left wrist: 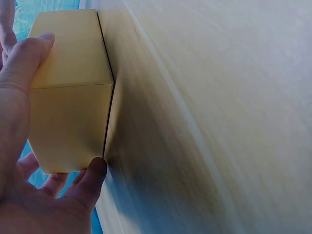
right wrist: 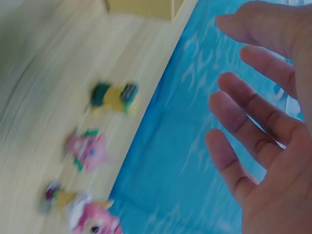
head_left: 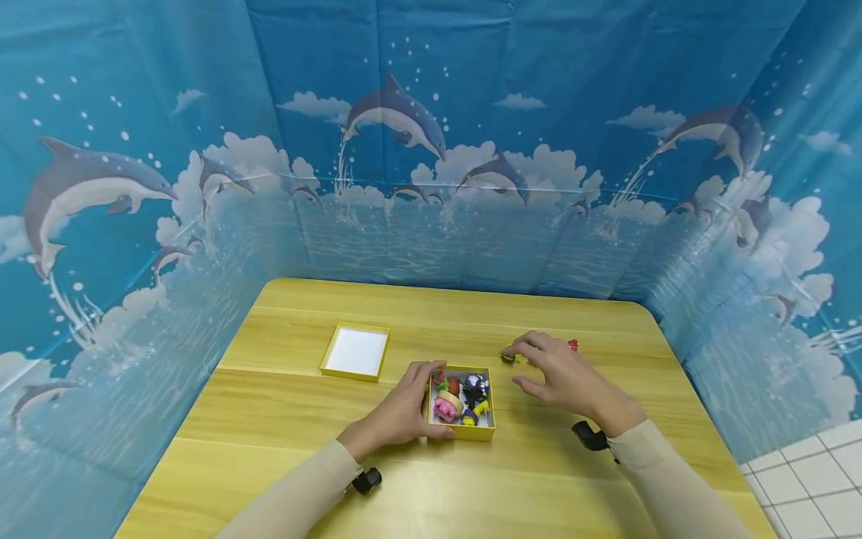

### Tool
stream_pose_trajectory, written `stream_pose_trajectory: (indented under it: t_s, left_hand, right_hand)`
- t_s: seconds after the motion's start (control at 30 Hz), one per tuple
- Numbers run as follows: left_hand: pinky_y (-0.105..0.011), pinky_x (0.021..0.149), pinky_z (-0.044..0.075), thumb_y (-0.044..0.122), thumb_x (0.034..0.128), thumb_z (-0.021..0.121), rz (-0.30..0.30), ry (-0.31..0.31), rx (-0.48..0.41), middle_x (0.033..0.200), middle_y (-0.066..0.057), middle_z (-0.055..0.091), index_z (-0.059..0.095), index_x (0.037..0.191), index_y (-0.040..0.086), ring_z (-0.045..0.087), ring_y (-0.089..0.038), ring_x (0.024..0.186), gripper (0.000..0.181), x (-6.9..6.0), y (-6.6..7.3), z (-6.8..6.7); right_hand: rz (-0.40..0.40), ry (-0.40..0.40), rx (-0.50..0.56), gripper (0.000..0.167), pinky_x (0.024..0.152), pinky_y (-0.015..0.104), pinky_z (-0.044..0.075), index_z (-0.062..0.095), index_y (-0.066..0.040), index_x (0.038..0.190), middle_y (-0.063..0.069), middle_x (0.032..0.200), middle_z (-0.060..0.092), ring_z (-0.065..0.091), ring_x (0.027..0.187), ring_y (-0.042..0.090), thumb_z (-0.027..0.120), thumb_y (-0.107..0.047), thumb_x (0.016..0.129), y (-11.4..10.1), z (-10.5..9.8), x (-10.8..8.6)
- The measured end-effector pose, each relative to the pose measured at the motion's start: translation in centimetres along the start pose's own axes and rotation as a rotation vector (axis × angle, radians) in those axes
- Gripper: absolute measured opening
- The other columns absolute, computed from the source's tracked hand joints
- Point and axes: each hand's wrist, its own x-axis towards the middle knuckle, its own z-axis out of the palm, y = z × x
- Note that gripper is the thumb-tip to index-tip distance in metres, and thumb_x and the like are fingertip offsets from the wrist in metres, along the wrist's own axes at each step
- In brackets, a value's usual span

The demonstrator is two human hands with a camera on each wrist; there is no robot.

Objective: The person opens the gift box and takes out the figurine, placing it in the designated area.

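Note:
A square yellow box stands upright on the table with several small toy figurines inside. My left hand holds it by the left side, thumb on the near wall and fingers at the far corner. The left wrist view shows the thumb and fingers on the plain yellow box. Right of the box, my right hand hovers over loose figurines, its fingers spread and holding nothing. In the right wrist view lie a yellow-and-green figurine, a pink star-shaped figurine and a larger pink-and-white figurine.
A shallow yellow lid lies left of the box, white inside facing up. The wooden table ends at a blue dolphin-print curtain at the back and sides. White tiles show at the lower right.

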Motion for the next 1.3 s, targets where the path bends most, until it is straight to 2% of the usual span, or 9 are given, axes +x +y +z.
stream_pose_trajectory:
  t_s: [0.1,0.27,0.4,0.53,0.63,0.67,0.8,0.9,1.3]
  left_hand:
    - [-0.056,0.131,0.053,0.059,0.0872,0.103,0.006,0.002,-0.009,0.178,-0.013,0.041,0.028,0.184,0.025,0.058,-0.031,0.153,0.127,0.2,0.0,-0.1]
    - [-0.055,0.13,0.054,0.058,0.0873,0.103,0.009,0.006,-0.011,0.177,-0.013,0.042,0.029,0.184,0.024,0.059,-0.029,0.15,0.126,0.3,-0.1,-0.1]
    - [-0.055,0.13,0.054,0.057,0.0876,0.103,0.013,0.005,-0.013,0.176,-0.013,0.042,0.029,0.183,0.022,0.06,-0.028,0.148,0.126,0.3,-0.2,-0.3]
    - [-0.055,0.131,0.054,0.057,0.0881,0.103,0.022,0.006,-0.006,0.177,-0.013,0.042,0.029,0.184,0.021,0.059,-0.029,0.15,0.126,0.3,-0.3,-0.4]
    - [-0.055,0.131,0.053,0.056,0.0885,0.103,0.03,0.008,-0.007,0.177,-0.013,0.041,0.029,0.184,0.02,0.059,-0.029,0.151,0.125,0.2,-0.4,-0.4]
    - [-0.054,0.131,0.053,0.056,0.0886,0.103,0.031,0.007,-0.008,0.177,-0.013,0.041,0.029,0.184,0.021,0.059,-0.028,0.152,0.125,0.2,-0.4,-0.4]
    - [-0.051,0.131,0.054,0.057,0.0887,0.102,0.018,-0.002,-0.017,0.178,-0.01,0.041,0.028,0.184,0.024,0.059,-0.025,0.149,0.125,0.0,-0.3,-0.3]
    - [-0.049,0.129,0.055,0.058,0.0888,0.102,0.011,-0.007,-0.016,0.177,-0.009,0.041,0.028,0.184,0.025,0.06,-0.023,0.146,0.125,-0.2,-0.3,-0.2]
    - [-0.05,0.13,0.054,0.059,0.0891,0.101,0.038,0.001,-0.017,0.177,-0.009,0.041,0.027,0.184,0.025,0.059,-0.023,0.149,0.125,0.1,-0.3,0.0]
  right_hand:
    - [-0.028,-0.057,0.0,0.049,0.097,0.05,0.068,0.079,-0.015,0.143,0.005,0.131,0.077,0.077,0.116,0.025,0.097,-0.018,0.098,-1.2,0.1,1.1]
    - [-0.103,-0.107,0.022,0.05,0.098,0.051,0.068,0.079,-0.018,0.145,0.004,0.132,0.077,0.076,0.117,0.024,0.096,-0.019,0.099,-2.5,1.2,2.6]
    - [-0.182,-0.124,0.071,0.052,0.096,0.05,0.068,0.075,-0.026,0.152,0.002,0.135,0.075,0.074,0.119,0.023,0.093,-0.029,0.104,-2.6,2.3,3.4]
    - [-0.245,-0.171,0.116,0.054,0.103,0.049,0.067,0.071,-0.028,0.157,0.001,0.141,0.073,0.071,0.128,0.022,0.088,-0.039,0.108,-1.8,3.5,4.0]
    - [-0.239,-0.244,0.112,0.052,0.107,0.05,0.067,0.075,-0.023,0.152,0.002,0.14,0.075,0.072,0.129,0.024,0.092,-0.034,0.104,-2.2,3.6,4.6]
    - [-0.216,-0.278,0.091,0.05,0.106,0.054,0.067,0.077,-0.021,0.148,0.003,0.138,0.077,0.073,0.127,0.027,0.095,-0.029,0.101,-3.1,2.9,4.8]
    - [-0.168,-0.394,0.055,0.046,0.107,0.049,0.067,0.081,-0.02,0.14,-0.001,0.137,0.08,0.073,0.126,0.022,0.099,-0.024,0.097,-3.9,2.7,5.5]
    - [-0.153,-0.454,0.049,0.038,0.103,0.042,0.066,0.084,-0.021,0.13,-0.005,0.13,0.081,0.07,0.117,0.015,0.1,-0.023,0.096,-4.2,2.7,5.9]
    - [-0.096,-0.515,0.043,0.017,0.09,0.036,0.065,0.09,-0.02,0.103,-0.006,0.11,0.077,0.067,0.091,0.007,0.101,-0.013,0.092,-4.6,4.2,6.9]
